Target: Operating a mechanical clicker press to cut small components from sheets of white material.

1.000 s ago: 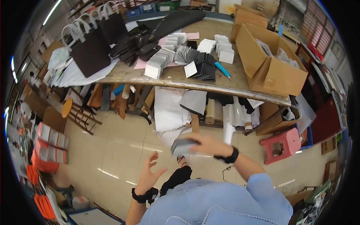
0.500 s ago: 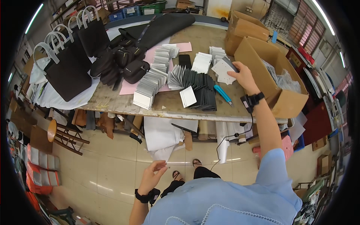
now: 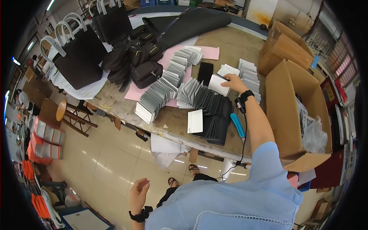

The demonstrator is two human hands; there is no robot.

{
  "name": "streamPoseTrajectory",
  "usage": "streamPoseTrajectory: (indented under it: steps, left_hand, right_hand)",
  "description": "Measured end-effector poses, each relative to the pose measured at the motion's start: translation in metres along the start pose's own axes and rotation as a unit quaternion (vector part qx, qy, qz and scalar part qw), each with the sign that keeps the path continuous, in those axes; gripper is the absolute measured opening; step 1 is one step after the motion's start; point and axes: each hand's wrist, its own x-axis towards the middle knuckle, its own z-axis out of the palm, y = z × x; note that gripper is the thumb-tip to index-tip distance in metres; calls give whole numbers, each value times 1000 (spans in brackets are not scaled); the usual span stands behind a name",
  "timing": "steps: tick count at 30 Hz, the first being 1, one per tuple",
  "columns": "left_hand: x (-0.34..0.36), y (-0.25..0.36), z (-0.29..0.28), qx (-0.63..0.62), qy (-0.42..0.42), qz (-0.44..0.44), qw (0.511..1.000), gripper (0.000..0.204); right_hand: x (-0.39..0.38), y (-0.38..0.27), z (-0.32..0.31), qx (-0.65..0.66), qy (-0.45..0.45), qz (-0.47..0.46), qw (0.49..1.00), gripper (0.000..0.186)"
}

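My right hand [image 3: 234, 81], closed on a small pack of white cards [image 3: 218, 84], is over the table beside a black phone [image 3: 205, 73]. Around it lie leaning rows of white cards [image 3: 156, 97], a right-hand row of white cards [image 3: 249, 82] and a fanned pile of black cards [image 3: 212, 120], with a loose white card [image 3: 195, 121] on it. A turquoise cutter [image 3: 237, 124] lies right of the black pile. My left hand [image 3: 139, 191] is low by my body, away from the table, loosely open with nothing visible in it.
Black tote bags [image 3: 78, 57], black pouches [image 3: 145, 74] and a roll of black material [image 3: 191, 27] occupy the table [image 3: 239, 42]. Cardboard boxes [image 3: 280, 115] stand at right. A stool [image 3: 61, 111] is on the floor at left, near a person [image 3: 23, 100] in the background.
My right hand went forward from low by my body onto the table with the cards, then shifted left among the card rows. My left hand lowered slightly. The view moved closer to the table.
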Motion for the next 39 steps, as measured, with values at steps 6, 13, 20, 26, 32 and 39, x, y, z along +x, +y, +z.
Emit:
streamPoseTrajectory:
  steps: [6, 13, 20, 26, 32, 39]
  left_hand:
    - [12, 15, 35, 17, -2, 17, 1000, 28]
    - [15, 23, 56, 29, -5, 9, 1000, 27]
    - [8, 22, 59, 34, 7, 8, 999, 27]
    - [-1, 17, 67, 29, 2, 12, 1000, 28]
    - [-23, 16, 60, 62, 13, 8, 998, 29]
    - [-61, -24, 24, 57, 40, 30, 997, 32]
  right_hand:
    - [24, 21, 7, 100, -27, -59, 993, 53]
    - [20, 33, 1, 32, -102, -33, 994, 49]
    - [11, 34, -29, -76, 12, -45, 996, 51]
    - [13, 40, -21, -22, -53, -65, 996, 52]
    - [23, 73, -5, -183, -12, -46, 982, 73]
    - [-72, -37, -102, 41, -31, -166, 985, 43]
